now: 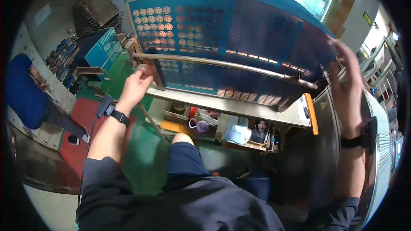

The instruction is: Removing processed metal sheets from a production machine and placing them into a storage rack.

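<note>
A thick stack of large blue circuit board panels [257,38] with copper-coloured round and striped patterns leans upright in front of me. Across its front runs a metal bar [222,63]. By the lower left edge of the stack, below the bar's left end, my left hand [136,87] has its thumb and fingers pinched together. Something small, pale and reddish shows at those fingertips, too small to name. My right hand [347,77] is raised at the stack's right edge, fingers stretched out and slightly blurred; whether it touches the panels I cannot tell.
Beneath the stack is a pale bench top [231,106], with a shelf below holding a purple mug [200,125] and a pale blue package [236,133]. Another person [26,92] in blue stands far left. More blue panels [104,51] lean behind on the left.
</note>
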The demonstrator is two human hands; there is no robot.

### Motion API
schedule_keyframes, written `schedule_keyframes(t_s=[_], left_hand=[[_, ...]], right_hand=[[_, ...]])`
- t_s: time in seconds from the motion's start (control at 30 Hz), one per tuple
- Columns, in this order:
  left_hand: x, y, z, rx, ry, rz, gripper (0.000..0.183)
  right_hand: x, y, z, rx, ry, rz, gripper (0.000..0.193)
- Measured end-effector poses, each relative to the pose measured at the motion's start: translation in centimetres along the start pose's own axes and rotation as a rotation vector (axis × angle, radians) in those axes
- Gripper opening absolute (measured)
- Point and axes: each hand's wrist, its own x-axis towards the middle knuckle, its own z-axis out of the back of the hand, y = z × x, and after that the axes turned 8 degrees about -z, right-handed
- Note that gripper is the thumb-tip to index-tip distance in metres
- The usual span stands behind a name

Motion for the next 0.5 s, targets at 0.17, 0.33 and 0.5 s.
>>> schedule_keyframes(t_s=[0.17, 0.33, 0.5], left_hand=[[-0.4, 1.0, -0.9, -0.092, 0.081, 0.101, 0.035], [-1.0, 0.5, -1.5, -0.289, 0.076, 0.123, 0.042], [-1.4, -0.7, -1.8, -0.496, 0.085, 0.153, 0.047]], right_hand=[[-2.4, 2.7, -5.2, 0.103, 0.397, 0.023, 0.038], [-2.9, 1.1, -7.6, 0.292, 0.282, -0.046, 0.020], [-3.2, 0.6, -8.0, 0.266, 0.271, -0.133, 0.013]])
